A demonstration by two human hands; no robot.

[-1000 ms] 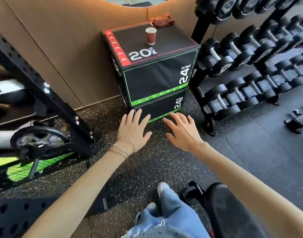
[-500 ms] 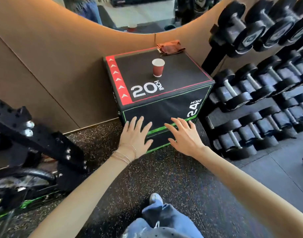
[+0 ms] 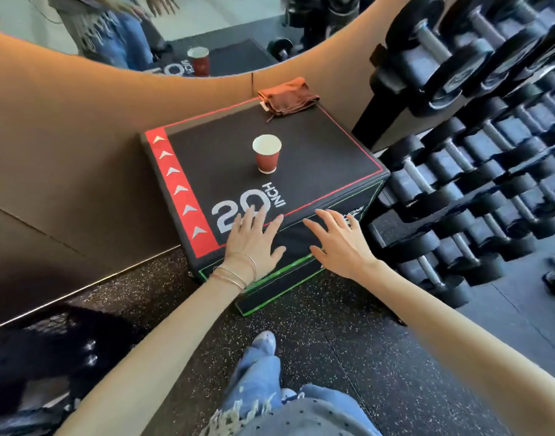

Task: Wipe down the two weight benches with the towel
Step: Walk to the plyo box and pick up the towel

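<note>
Towel (image 3: 287, 96) lay folded at the far right corner of the box (image 3: 317, 158), long side crosswise to our reach, well beyond our left grip (image 3: 252, 243) and right grip (image 3: 340, 243), both spread open and empty at its near edge, the cup (image 3: 266, 153) standing, we judged, in the left one's way.

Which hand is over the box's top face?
The left hand, the one with wrist bracelets: its fingertips overlap the white 20 print on the box top. The right hand is lower, in front of the box's front face.
</note>
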